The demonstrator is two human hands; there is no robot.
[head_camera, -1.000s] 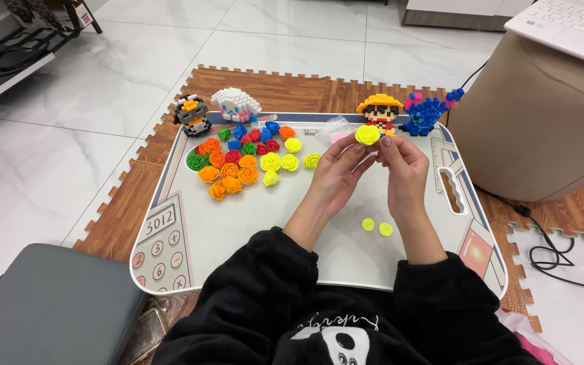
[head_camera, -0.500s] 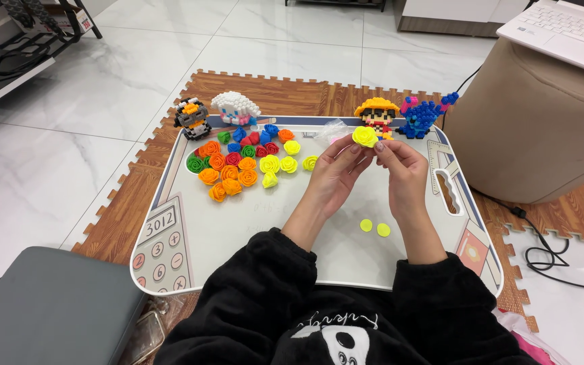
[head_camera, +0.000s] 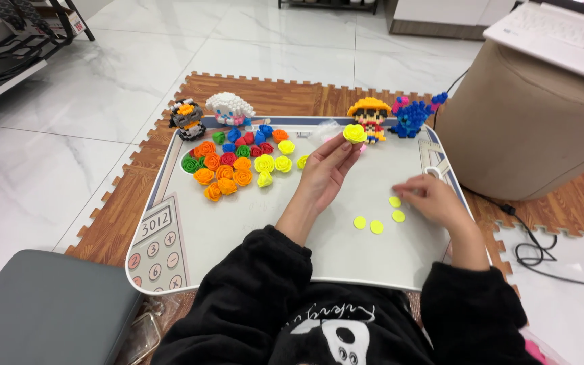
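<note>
- Heap of paper roses point(head_camera: 238, 162) on bench point(head_camera: 251, 230), toward far left corner.
- Four block figures point(head_camera: 373, 118) along far edge.
- Left hand point(head_camera: 326, 172) holds one rose point(head_camera: 355, 133) above bench middle, near far edge.
- Small discs point(head_camera: 377, 226) lie right of middle; right hand point(head_camera: 430, 199) on them, near right edge.

The tray point(head_camera: 190, 236) looks like smooth, matt white plastic. The roses point(head_camera: 228, 169) seem soft, matt foam or clay, as does the yellow rose point(head_camera: 354, 133) and the 4 flat discs point(head_camera: 376, 226). The floor mat point(head_camera: 113, 206) shows wood-grain foam; the tiles point(head_camera: 89, 88) are glossy marble-look. The sleeves point(head_camera: 238, 304) are fuzzy black cloth.
</note>
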